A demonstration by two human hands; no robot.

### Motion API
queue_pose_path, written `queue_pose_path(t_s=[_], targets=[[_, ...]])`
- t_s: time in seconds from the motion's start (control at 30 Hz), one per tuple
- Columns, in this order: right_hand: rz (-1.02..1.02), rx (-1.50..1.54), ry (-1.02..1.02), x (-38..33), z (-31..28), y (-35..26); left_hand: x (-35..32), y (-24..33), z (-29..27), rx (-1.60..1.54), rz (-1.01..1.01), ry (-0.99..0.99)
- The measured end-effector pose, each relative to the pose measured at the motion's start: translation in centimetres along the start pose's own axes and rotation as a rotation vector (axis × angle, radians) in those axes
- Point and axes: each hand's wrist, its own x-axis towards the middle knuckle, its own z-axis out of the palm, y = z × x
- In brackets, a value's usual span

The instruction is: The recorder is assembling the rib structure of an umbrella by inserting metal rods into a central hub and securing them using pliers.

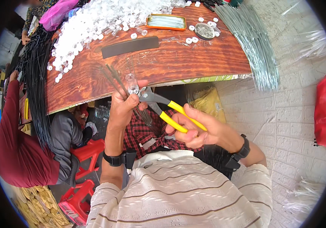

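Observation:
My left hand is closed around a small clear plastic tube-like piece and a bundle of thin metal wires, whose ends stick out above and below the fingers. My right hand grips the pliers by their yellow handles, which stand apart. The dark jaws meet the base of the clear piece beside my left fingertips. Whether they bite on a wire there is too small to tell.
Clear and white plastic pieces are heaped on the wooden table. Near them lie a dark flat bar, an orange-rimmed tray of thin rods, a round dish and long wires. A co-worker in a maroon sleeve sits left, near red stools.

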Motion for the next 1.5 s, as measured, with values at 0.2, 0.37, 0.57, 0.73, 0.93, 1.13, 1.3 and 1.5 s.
queue_pose_path(t_s=[0.2,0.37,0.57,0.73,0.93,1.13,1.3,1.5], targets=[[0.082,0.462,-0.380,2.5,-2.8,3.0,0.2,-1.0,-0.3,-0.141,0.038,-0.081],[0.039,0.513,-0.529,5.8,-4.9,4.7,0.4,-2.6,-1.2,-0.341,0.038,-0.117],[-0.023,0.493,-0.632,8.4,-5.9,5.0,0.6,-2.8,-1.5,-0.440,0.060,-0.133],[-0.045,0.471,-0.612,8.9,-6.1,4.8,0.8,-2.8,-1.6,-0.447,0.086,-0.139],[-0.049,0.204,-0.415,7.2,-5.5,2.4,0.6,-2.6,-1.8,-0.349,0.081,-0.062],[-0.307,-0.630,0.120,4.4,-2.7,-0.3,0.6,-2.1,-0.7,-0.286,0.067,-0.020],[-0.908,-1.597,0.772,3.6,0.6,-1.8,1.0,-2.0,-0.4,-0.282,0.092,0.040],[0.024,-0.589,0.246,1.7,1.4,-3.3,-0.1,-0.9,0.1,-0.243,0.079,0.073]])
